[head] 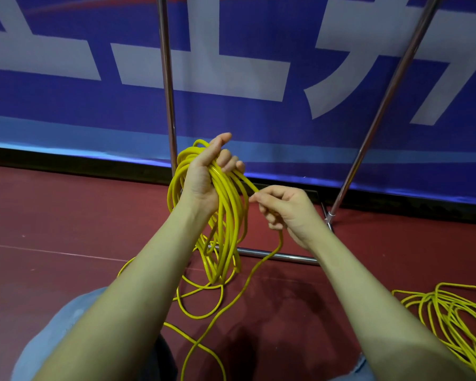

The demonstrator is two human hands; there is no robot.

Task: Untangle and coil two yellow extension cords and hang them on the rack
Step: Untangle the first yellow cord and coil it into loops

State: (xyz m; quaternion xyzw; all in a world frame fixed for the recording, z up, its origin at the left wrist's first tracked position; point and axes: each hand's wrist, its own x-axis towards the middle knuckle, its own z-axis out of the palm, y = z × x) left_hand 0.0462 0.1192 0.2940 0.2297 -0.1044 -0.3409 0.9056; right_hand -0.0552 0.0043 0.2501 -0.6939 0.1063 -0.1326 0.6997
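My left hand (208,174) grips the top of a coil of yellow extension cord (226,229), whose several loops hang down in front of me. My right hand (285,209) pinches a strand of that same cord just right of the coil; the strand trails down from it to the floor and winds toward my knees. A second yellow cord (448,312) lies in a loose pile on the floor at the lower right. The metal rack (167,86) stands right behind the coil, with an upright pole, a slanted pole (382,111) and a low base bar (280,255).
The floor (66,215) is dark red. A blue banner with large white characters (204,72) hangs along the back wall. My knees in blue trousers (52,339) show at the bottom left.
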